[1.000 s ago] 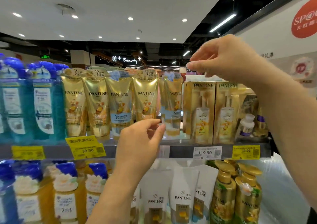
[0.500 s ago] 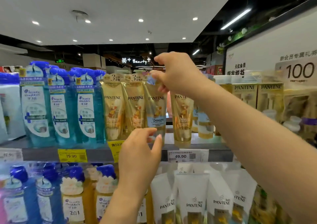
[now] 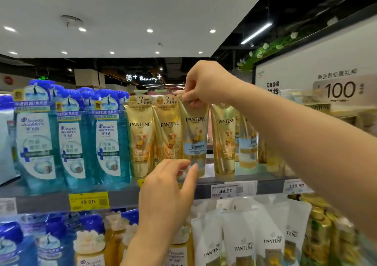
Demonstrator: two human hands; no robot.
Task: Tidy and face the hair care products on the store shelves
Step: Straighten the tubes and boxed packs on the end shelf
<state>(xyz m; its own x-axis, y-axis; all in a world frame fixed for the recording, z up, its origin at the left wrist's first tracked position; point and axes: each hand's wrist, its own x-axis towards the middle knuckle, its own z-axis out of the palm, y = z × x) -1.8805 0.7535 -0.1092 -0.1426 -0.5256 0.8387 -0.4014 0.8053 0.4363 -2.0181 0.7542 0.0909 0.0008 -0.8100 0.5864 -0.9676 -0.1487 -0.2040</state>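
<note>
A: R hand (image 3: 206, 82)?
B: Up at the top of the gold Pantene tube with the pale-blue "3 MINUTE" label (image 3: 194, 137), fingers curled, pinching the crimped top edge. Arm comes in from the right side of frame.

A: L hand (image 3: 169, 190)?
B: Low, in front of the grey upper shelf (image 3: 40, 202) front edge, below that same tube. Fingers loosely spread, thumb and forefinger apart, tips just at the tube's cap end. Touching or not, can't tell, bit blurry there.

A: Where's the tube sit?
B: Upper shelf, roughly mid-length, near the front edge, cap down, label facing out. Leans a bit, top tilted toward the two gold Pantene tubes with orange labels (image 3: 155, 137) on its left; it overlaps the nearer one. Another gold Pantene tube (image 3: 224, 139) stands just beside on the right, small gap btw them, more tubes behind.

A: Rest of that shelf?
B: Left end: teal-blue clear Head & Shoulders bottles w/ blue caps (image 3: 71, 141), row of three up front, upright, labels out. Yellow price tag "39.90" (image 3: 88, 201) on the front edge under them, white tag "49.90" (image 3: 226, 190) right of the L hand.

A: Lower shelf?
B: White Pantene refill pouches (image 3: 242, 239) under the white tag, blue-capped bottles on the left, gold bottles far right, blurred.
</note>
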